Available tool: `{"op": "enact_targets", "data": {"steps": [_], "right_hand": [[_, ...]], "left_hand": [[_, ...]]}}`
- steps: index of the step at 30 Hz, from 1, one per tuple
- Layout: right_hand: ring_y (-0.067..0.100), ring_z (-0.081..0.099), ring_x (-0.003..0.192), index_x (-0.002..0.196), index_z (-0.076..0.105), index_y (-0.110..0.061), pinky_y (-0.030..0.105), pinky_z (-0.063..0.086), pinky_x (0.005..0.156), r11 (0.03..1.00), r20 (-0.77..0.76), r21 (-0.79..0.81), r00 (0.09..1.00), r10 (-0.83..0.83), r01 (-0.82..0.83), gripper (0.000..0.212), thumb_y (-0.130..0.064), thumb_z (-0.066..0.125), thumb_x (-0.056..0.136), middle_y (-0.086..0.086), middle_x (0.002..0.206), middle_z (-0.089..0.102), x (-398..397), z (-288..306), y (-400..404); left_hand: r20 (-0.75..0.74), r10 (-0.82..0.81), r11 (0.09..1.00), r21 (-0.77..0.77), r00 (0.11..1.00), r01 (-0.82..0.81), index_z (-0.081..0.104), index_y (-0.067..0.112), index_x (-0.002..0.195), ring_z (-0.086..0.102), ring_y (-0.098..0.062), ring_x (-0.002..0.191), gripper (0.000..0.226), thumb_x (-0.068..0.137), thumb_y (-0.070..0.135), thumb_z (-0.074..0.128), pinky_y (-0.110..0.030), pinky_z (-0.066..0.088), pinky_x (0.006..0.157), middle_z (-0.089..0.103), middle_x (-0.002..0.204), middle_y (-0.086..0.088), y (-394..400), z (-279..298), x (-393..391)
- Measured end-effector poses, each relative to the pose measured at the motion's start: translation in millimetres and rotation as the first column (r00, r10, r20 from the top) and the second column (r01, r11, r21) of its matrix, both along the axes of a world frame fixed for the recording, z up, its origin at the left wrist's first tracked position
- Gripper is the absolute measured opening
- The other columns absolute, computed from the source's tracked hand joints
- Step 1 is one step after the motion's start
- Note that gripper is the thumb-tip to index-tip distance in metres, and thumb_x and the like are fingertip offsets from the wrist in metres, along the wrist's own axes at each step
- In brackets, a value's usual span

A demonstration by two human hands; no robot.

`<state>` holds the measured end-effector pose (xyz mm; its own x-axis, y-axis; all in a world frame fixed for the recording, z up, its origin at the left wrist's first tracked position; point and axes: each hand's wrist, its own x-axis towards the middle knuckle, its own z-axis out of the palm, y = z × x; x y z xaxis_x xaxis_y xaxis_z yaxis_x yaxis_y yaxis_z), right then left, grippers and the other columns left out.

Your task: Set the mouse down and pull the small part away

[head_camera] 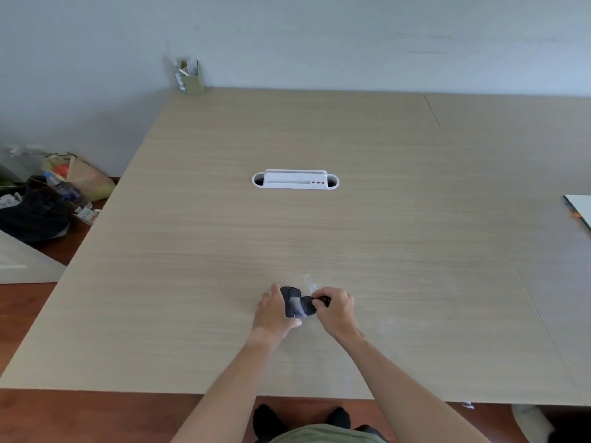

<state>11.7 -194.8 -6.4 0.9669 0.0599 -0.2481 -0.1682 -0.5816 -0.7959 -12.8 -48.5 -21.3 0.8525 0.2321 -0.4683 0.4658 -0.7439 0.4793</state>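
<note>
We grip the black plastic computer mouse [293, 302] in our left hand [275, 314], over the pale wood-grain desk [224, 219]. Our right hand [335, 310] pinches a small black part [324, 300] at its end, beside crumpled clear plastic wrap [308, 281]. We judge unwrapping done, the part unsettled.

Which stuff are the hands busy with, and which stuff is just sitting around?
Busy with: left hand and right hand holding the black mouse and clear plastic wrap.

Sitting around: white cable port, green pen holder, bags on the floor.

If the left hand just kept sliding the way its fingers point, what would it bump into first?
The left hand already grips the black object, fingers pointing away up the table. Past it the wood looks free until perhaps the white cable port, though it may pass left of it.
</note>
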Motion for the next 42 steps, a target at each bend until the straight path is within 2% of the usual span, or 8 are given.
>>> {"op": "enact_targets", "data": {"steps": [3,8,13,18,24,32,37,42], "right_hand": [[0.031,0.062,0.072,0.073,0.068,0.002,0.022,0.039,0.056,0.998,0.058,-0.017,0.997,-0.055,0.056,0.013,0.006,0.056,0.076,0.016,0.071,0.068,8,-1,1],[0.002,0.063,0.066,0.081,0.078,-0.01,0.006,0.047,0.059,0.998,0.003,0.017,0.998,0.062,-0.062,0.022,0.002,0.059,0.077,-0.01,0.068,0.069,4,6,1],[0.035,0.056,0.061,0.066,0.063,0.002,0.026,0.034,0.051,0.995,0.125,-0.082,0.991,-0.049,0.059,0.014,0.004,0.052,0.075,0.017,0.06,0.062,-5,-12,-14],[0.007,0.054,0.065,0.093,0.073,-0.004,0.007,0.039,0.059,0.991,0.28,-0.124,0.96,-0.02,0.057,0.023,0.006,0.054,0.085,0.0,0.083,0.063,-25,-12,-29],[0.023,0.052,0.076,0.102,0.061,0.004,0.016,0.043,0.06,0.932,0.116,-0.323,0.971,0.209,-0.162,0.033,0.021,0.041,0.083,0.003,0.099,0.048,-41,-40,-32],[0.018,0.045,0.07,0.072,0.043,-0.007,0.033,0.048,0.057,0.88,0.044,-0.406,0.956,0.289,-0.247,0.033,0.026,0.045,0.069,0.0,0.1,0.043,-36,-44,-19],[0.026,0.059,0.082,0.086,0.059,0.0,0.035,0.056,0.066,0.874,0.035,-0.423,0.959,0.281,-0.24,0.029,0.024,0.05,0.073,0.005,0.112,0.049,-31,-55,-26],[0.025,0.055,0.075,0.077,0.055,-0.001,0.037,0.051,0.057,0.86,0.029,-0.444,0.956,0.293,-0.25,0.028,0.025,0.048,0.069,0.001,0.102,0.049,-31,-59,-25]], "left_hand": [[-0.037,0.003,1.0,0.01,0.999,-0.003,0.038,0.013,0.126,0.056,-0.032,0.103,0.072,0.07,0.033,0.079,-0.037,0.049,0.083,0.054,0.112,-0.013,0,3,0],[-0.035,0.038,0.999,-0.029,0.999,-0.039,0.039,0.014,0.126,0.056,-0.032,0.102,0.071,0.07,0.032,0.079,-0.034,0.048,0.079,0.054,0.111,-0.013,2,3,-1],[-0.012,0.072,0.995,-0.075,0.997,-0.073,0.034,0.023,0.135,0.052,-0.031,0.095,0.076,0.073,0.034,0.076,-0.036,0.049,0.08,0.051,0.107,-0.011,0,3,-2],[0.014,0.061,0.997,-0.055,0.998,-0.06,0.03,0.03,0.143,0.053,-0.035,0.098,0.077,0.078,0.035,0.072,-0.035,0.048,0.085,0.047,0.114,-0.013,-5,3,-4],[0.022,0.064,0.996,-0.067,0.998,-0.063,0.033,0.032,0.138,0.048,-0.028,0.085,0.067,0.078,0.028,0.064,-0.031,0.047,0.077,0.044,0.104,-0.008,-6,6,-4],[0.007,0.088,0.992,-0.091,0.996,-0.087,0.033,0.032,0.138,0.049,-0.028,0.088,0.069,0.077,0.028,0.065,-0.032,0.048,0.078,0.047,0.104,-0.008,-10,8,-6],[0.002,0.094,0.992,-0.087,0.996,-0.094,0.032,0.031,0.139,0.047,-0.027,0.084,0.07,0.078,0.027,0.067,-0.029,0.043,0.075,0.043,0.102,-0.007,-13,10,-9],[0.003,0.106,0.988,-0.116,0.994,-0.105,0.033,0.032,0.137,0.05,-0.026,0.085,0.071,0.076,0.028,0.068,-0.029,0.045,0.074,0.045,0.104,-0.007,-15,11,-12]]}}
